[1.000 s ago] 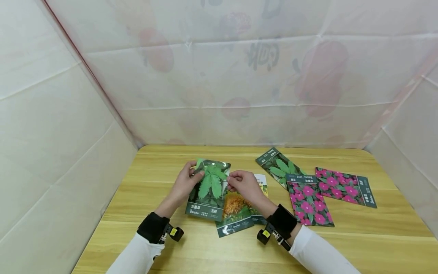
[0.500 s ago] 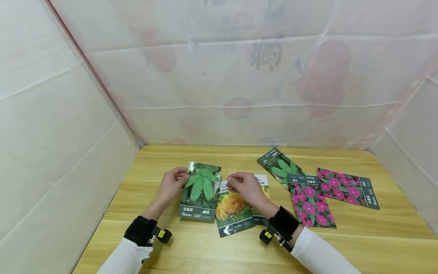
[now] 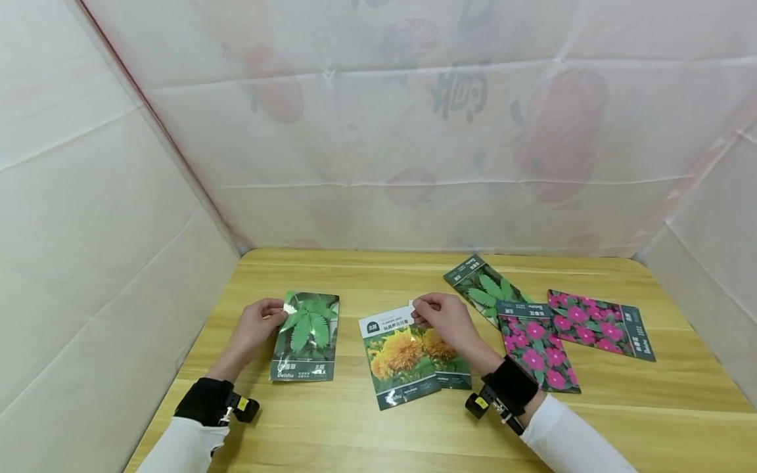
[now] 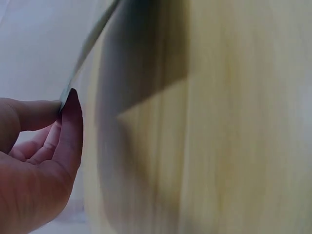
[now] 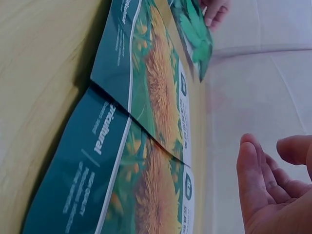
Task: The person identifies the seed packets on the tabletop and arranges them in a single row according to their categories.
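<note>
A green fern seed packet (image 3: 306,335) lies at the table's left, and my left hand (image 3: 278,316) pinches its upper left edge. The left wrist view shows the thumb and a finger of that hand (image 4: 63,109) closed on a thin dark edge. Two sunflower packets overlap at the middle: the front one (image 3: 397,355) (image 5: 156,78) and the rear one (image 3: 452,368) (image 5: 136,195). My right hand (image 3: 421,305) hovers over the rear packet's white top. In the right wrist view the right hand (image 5: 273,161) has loosely curled fingers with nothing between them.
A green leaf packet (image 3: 481,286) and two pink flower packets (image 3: 532,351) (image 3: 594,322) lie at the right of the wooden table (image 3: 355,427). White fabric walls (image 3: 106,217) close in the left, back and right sides.
My left hand carried the fern packet leftward and down towards the table, uncovering the front sunflower packet. My right hand let go of the fern packet and shifted slightly right.
</note>
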